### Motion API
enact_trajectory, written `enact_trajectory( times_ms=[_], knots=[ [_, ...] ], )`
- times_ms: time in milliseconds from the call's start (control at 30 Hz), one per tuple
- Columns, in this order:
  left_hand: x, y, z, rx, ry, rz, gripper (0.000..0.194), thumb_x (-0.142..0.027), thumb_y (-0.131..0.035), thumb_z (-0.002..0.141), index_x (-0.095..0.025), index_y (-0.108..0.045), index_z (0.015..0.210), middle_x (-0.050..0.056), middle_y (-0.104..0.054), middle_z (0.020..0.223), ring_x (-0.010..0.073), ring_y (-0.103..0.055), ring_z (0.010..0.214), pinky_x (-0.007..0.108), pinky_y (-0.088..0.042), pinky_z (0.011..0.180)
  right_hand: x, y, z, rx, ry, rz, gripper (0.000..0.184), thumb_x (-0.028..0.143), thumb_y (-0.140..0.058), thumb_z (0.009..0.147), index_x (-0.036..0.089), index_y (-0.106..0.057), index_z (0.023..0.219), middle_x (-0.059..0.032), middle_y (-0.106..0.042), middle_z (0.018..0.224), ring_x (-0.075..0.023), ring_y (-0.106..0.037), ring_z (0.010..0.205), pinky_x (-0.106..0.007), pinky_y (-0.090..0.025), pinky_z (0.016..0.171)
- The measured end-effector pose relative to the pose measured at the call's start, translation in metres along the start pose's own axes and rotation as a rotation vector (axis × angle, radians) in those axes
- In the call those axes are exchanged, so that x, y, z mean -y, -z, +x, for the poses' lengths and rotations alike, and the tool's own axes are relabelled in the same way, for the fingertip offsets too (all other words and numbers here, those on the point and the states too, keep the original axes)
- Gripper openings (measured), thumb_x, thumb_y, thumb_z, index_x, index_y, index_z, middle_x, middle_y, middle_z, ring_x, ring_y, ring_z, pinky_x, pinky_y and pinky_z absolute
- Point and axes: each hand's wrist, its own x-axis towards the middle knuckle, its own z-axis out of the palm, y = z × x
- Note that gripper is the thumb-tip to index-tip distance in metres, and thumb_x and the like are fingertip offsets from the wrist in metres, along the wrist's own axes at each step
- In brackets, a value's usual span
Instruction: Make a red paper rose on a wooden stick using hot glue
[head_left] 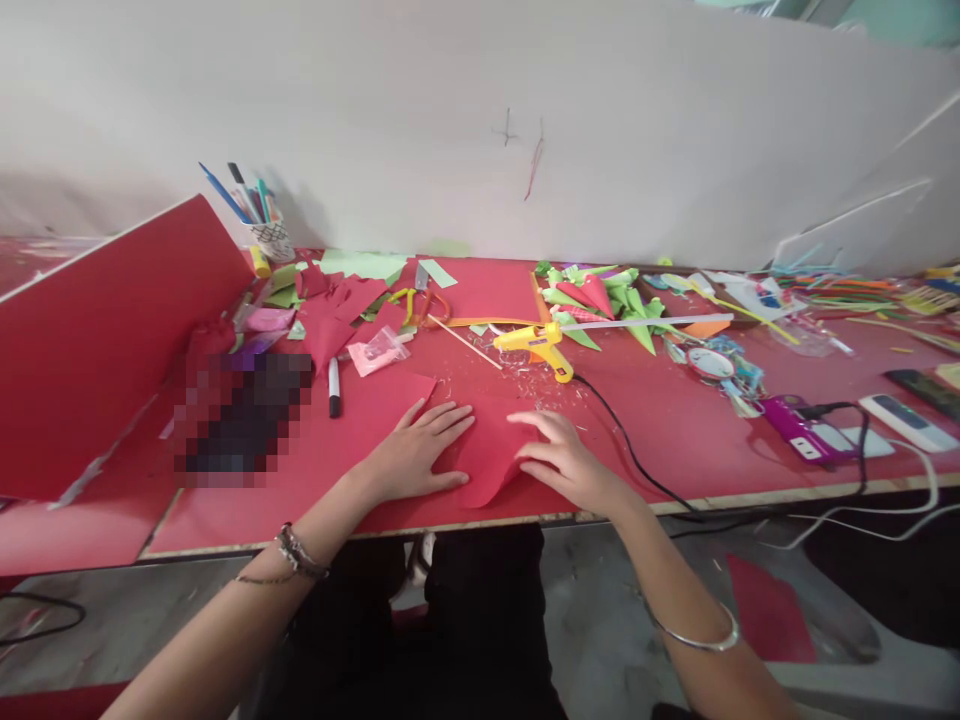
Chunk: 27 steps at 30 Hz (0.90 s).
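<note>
A sheet of red paper (491, 450) lies on the red tabletop near its front edge, its lower right side curling up. My left hand (420, 455) rests flat on the paper's left part, fingers spread. At the raised right edge, my right hand (562, 460) has bent fingers around the paper; its thumb is largely hidden. Just beyond the hands lies a yellow glue gun (536, 343) with a long pale glue stick in its back. A thin wooden stick (466, 343) and a capped marker (334, 388) lie farther left.
Red and green paper scraps (341, 300) and scissors (420, 303) lie at the back left, near a pen cup (271, 240). Green and red paper cones (600, 295) are heaped behind the glue gun. Its black cord (626, 440) runs right, towards a purple power strip (806, 430). A red board (112, 340) leans left.
</note>
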Motion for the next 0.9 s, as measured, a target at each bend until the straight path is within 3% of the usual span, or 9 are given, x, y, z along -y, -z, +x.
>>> enact_trajectory(
  times_ms=[133,267,333,533,900],
  knots=[
    [0.001,0.001,0.001,0.006,0.000,-0.023,0.073,-0.057,-0.042,0.075,-0.023,-0.018,0.136,0.004,-0.025,0.141,0.0203,-0.019,0.129,0.038,-0.006,0.106,-0.003,-0.005,0.018,0.082,-0.007,-0.002,0.019,0.030,-0.042,0.086,0.019,-0.057,0.081,-0.0044,-0.055,0.093,-0.0162,-0.048,0.091,-0.033,-0.037,0.085],
    [0.001,0.000,0.002,-0.010,0.037,-0.072,0.056,-0.050,-0.025,0.086,-0.023,-0.021,0.135,0.003,-0.030,0.139,0.0176,-0.022,0.128,0.038,-0.008,0.106,-0.003,-0.015,0.038,0.113,0.009,-0.084,0.025,0.034,-0.040,0.086,0.017,-0.054,0.075,-0.0028,-0.054,0.075,-0.0155,-0.049,0.078,-0.028,-0.038,0.074],
    [0.000,-0.003,0.002,-0.037,0.049,-0.076,0.056,-0.050,-0.023,0.086,-0.021,-0.022,0.134,0.003,-0.031,0.138,0.0175,-0.023,0.128,0.038,-0.009,0.106,-0.004,-0.019,0.046,0.106,0.024,-0.132,0.024,0.034,-0.042,0.085,0.017,-0.054,0.073,-0.0029,-0.054,0.073,-0.0159,-0.049,0.077,-0.028,-0.037,0.073],
    [-0.004,-0.011,0.004,-0.119,0.054,-0.041,0.082,-0.059,-0.042,0.075,-0.014,-0.011,0.136,0.010,-0.031,0.137,0.0207,-0.026,0.126,0.038,-0.011,0.106,-0.009,-0.028,0.057,0.084,0.022,-0.186,0.025,0.032,-0.039,0.087,0.017,-0.055,0.075,-0.0036,-0.056,0.074,-0.0151,-0.050,0.074,-0.025,-0.036,0.068],
    [0.003,-0.010,0.005,-0.130,0.028,-0.086,0.081,-0.058,-0.047,0.072,-0.018,-0.014,0.135,0.010,-0.035,0.135,0.0218,-0.030,0.124,0.040,-0.015,0.105,-0.015,-0.041,0.056,-0.016,0.000,-0.212,0.021,0.031,-0.042,0.086,0.018,-0.051,0.072,-0.0030,-0.057,0.071,-0.0159,-0.050,0.071,-0.026,-0.034,0.067]
  ],
)
